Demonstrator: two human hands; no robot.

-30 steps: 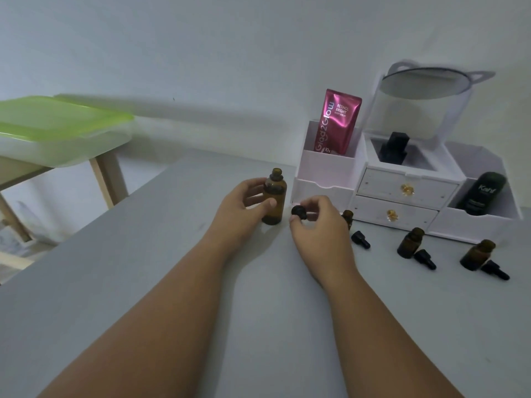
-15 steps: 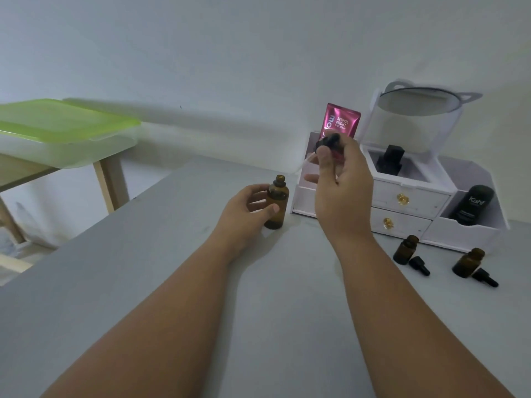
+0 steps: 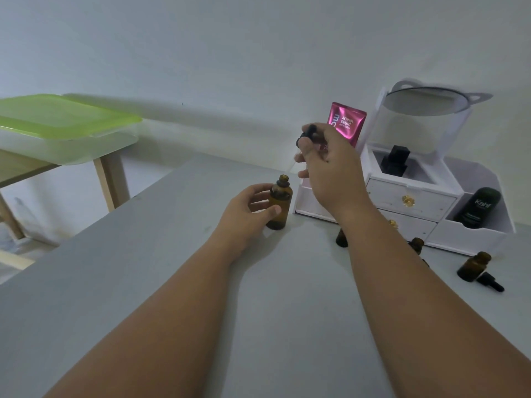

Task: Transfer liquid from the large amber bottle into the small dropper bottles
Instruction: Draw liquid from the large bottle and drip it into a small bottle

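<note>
Amber bottle (image 3: 278, 205) stands upright on the grey table (image 3: 143, 282), left hand (image 3: 244, 214) curled round it, and the right hand (image 3: 330, 168), pinching a black dropper (image 3: 307, 135), has raised it from the table to just above the open mouth, so drawing liquid looks next.

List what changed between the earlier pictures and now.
The right hand, still pinching the black dropper, raised it from table level beside the large amber bottle to above it; the glass tip now slants down toward the bottle's mouth. The left hand keeps its grip on the bottle, and the small dropper bottles stay put.
</note>
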